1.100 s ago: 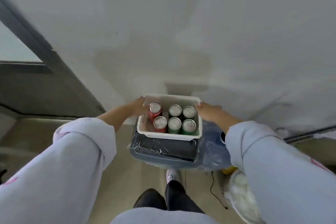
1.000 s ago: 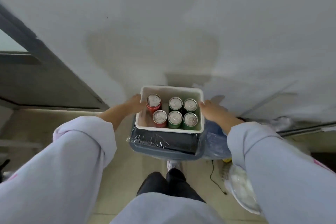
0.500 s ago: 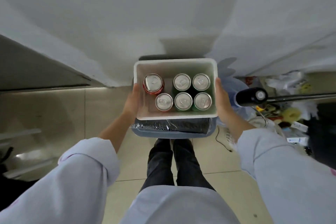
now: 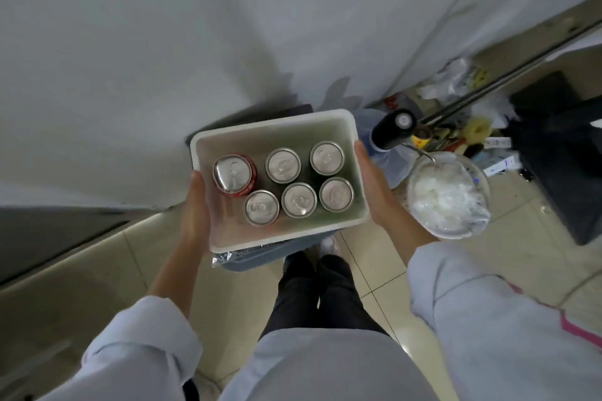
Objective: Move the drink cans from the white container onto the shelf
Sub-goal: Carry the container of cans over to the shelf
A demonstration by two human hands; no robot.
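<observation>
Six drink cans stand upright in one white container (image 4: 283, 233), lids up: one red can (image 4: 235, 175) at the left, tilted slightly, and five others in two rows, three far, three near. Left hand (image 4: 195, 208) flat against the container's left wall; right hand (image 4: 374, 192) flat against its right wall, fingers extended, together gripping it between the palms. Beneath the near edge, a grey bin (image 4: 260, 257). On the tiled floor at right, a clear bowl (image 4: 448, 194) and scattered clutter. White wall (image 4: 163, 42) beyond.

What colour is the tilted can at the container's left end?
Red, with a silver top: the tilted can shows best in the head view.
</observation>
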